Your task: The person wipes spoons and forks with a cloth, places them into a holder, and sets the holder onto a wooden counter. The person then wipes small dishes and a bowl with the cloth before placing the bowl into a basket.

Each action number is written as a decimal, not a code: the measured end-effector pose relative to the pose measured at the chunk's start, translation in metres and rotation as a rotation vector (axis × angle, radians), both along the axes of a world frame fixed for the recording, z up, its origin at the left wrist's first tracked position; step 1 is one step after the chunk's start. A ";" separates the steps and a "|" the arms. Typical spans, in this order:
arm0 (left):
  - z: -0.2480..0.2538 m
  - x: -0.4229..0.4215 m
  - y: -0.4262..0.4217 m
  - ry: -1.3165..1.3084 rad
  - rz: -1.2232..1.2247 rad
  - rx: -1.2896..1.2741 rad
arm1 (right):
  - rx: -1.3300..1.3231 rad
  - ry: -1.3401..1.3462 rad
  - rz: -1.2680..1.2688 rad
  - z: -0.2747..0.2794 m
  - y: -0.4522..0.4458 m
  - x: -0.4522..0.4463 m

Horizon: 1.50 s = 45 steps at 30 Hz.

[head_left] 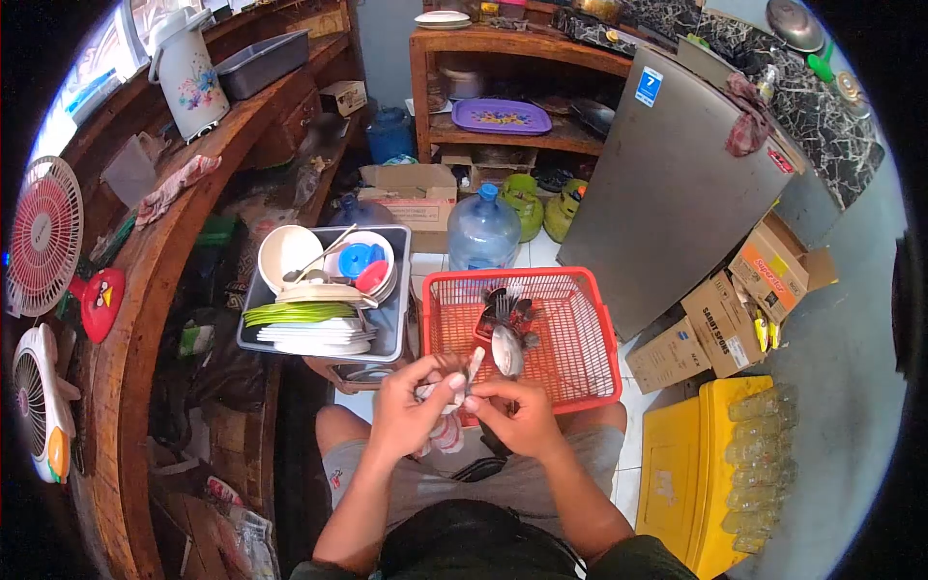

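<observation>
My left hand (418, 404) is closed round a white cloth with red stripes (447, 435), which hangs down below the fingers. A pale tip sticks up above that hand, and I cannot make out whether it is cloth or a utensil. Close beside it, the fingers of my right hand (517, 418) are pinched together at the cloth's edge; what they grip is too small to name. Just beyond the hands is a red plastic basket (601, 333). In it are dark-looking spoons and forks (503, 304) and a large silvery serving spoon (507, 350).
To the left stands a grey tub (401, 253) with bowls, white plates (314, 333) and green plates (300, 312). A water jug (483, 232) is behind the basket. On the right are a fridge (667, 184), cardboard boxes (720, 319) and a yellow crate (672, 464) with glasses.
</observation>
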<state>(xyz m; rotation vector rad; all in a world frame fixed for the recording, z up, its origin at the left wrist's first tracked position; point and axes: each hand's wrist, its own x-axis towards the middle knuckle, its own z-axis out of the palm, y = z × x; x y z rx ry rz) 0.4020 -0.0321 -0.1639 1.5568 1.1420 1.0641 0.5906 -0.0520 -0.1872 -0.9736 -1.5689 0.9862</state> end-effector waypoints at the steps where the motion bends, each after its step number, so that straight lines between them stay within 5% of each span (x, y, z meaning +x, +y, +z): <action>1: -0.002 0.003 0.001 -0.018 0.020 -0.001 | 0.013 -0.065 0.002 -0.001 0.000 0.002; 6: -0.008 0.009 0.011 -0.195 0.112 -0.046 | 0.036 -0.111 -0.062 0.010 0.014 0.019; 11: 0.002 0.005 0.040 0.065 0.247 0.274 | 0.098 -0.270 -0.206 0.017 0.061 0.068; 13: 0.000 0.014 0.052 0.052 0.247 0.304 | 0.424 -0.472 -0.209 0.019 0.086 0.079; 24: -0.042 0.073 0.102 0.035 0.213 0.420 | 0.441 -0.779 -0.135 -0.026 0.137 0.090; 45: -0.043 0.065 0.102 0.468 0.052 0.343 | 0.558 -0.703 -0.273 -0.027 0.148 0.106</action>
